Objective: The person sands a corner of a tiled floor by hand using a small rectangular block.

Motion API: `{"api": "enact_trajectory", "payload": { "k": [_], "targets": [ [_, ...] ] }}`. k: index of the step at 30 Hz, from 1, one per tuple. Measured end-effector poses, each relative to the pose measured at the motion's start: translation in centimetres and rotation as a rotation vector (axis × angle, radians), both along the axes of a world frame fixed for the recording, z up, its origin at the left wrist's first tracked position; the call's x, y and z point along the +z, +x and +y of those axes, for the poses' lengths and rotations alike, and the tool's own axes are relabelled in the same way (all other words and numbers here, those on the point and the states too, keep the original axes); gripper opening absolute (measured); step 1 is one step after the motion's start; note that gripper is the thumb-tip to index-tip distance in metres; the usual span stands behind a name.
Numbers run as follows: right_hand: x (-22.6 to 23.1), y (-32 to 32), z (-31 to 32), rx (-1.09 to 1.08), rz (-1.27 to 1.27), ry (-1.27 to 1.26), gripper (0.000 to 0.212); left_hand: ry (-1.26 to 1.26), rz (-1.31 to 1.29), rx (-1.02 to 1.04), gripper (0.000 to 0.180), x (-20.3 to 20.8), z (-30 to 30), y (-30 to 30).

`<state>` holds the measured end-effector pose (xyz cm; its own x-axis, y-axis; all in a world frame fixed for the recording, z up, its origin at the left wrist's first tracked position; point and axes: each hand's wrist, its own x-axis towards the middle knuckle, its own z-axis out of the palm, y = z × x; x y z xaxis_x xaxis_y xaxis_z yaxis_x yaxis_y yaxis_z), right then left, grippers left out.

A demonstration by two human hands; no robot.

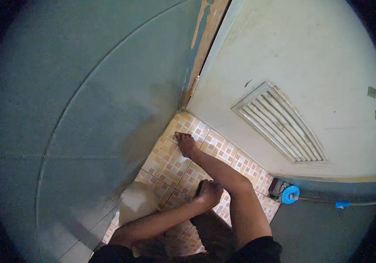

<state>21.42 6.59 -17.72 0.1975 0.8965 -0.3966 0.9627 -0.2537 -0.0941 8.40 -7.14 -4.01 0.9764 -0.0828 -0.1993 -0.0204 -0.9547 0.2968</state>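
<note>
My right hand point(185, 143) reaches down to the patterned floor tiles point(166, 160) near the corner, fingers bent and pressed low. Something small and dark shows at the fingertips; its kind is too small to make out. My left hand point(210, 193) is closed beside my right forearm, over my dark-clothed knee. Its fingers are curled, with a dark patch at their side, so what they hold, if anything, is hidden. A pale, rounded thing point(137, 201) sits on the floor left of my left forearm, partly covered by it.
A blue-grey wall point(87, 118) rises on the left. Ahead stands a cream door point(310, 52) with a louvred vent point(282, 122), beside a worn wooden frame point(210, 30). At the right, a blue disc point(290, 194) joins a thin rod with a blue collar point(342, 204).
</note>
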Motion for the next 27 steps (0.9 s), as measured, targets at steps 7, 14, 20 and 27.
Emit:
{"api": "enact_trajectory", "payload": {
  "k": [7, 14, 20, 27],
  "targets": [
    [0.2, 1.3, 0.1, 0.150, 0.009, 0.174, 0.064, 0.068, 0.379, 0.191, 0.025, 2.0, 5.3, -1.2],
    [-0.3, -1.3, -0.9, 0.202, -0.267, 0.208, 0.038, 0.164, 0.256, 0.252, 0.021, 3.7, 6.1, -2.8],
    [-1.2, 1.0, -1.3, 0.082, 0.027, 0.374, 0.041, 0.052, 0.170, 0.163, 0.031, 9.6, 8.3, -2.5],
    [-1.0, 1.8, -0.2, 0.001, 0.102, 0.298, 0.040, 0.047, 0.168, 0.228, 0.030, 9.4, 9.4, -2.0]
  ]
}}
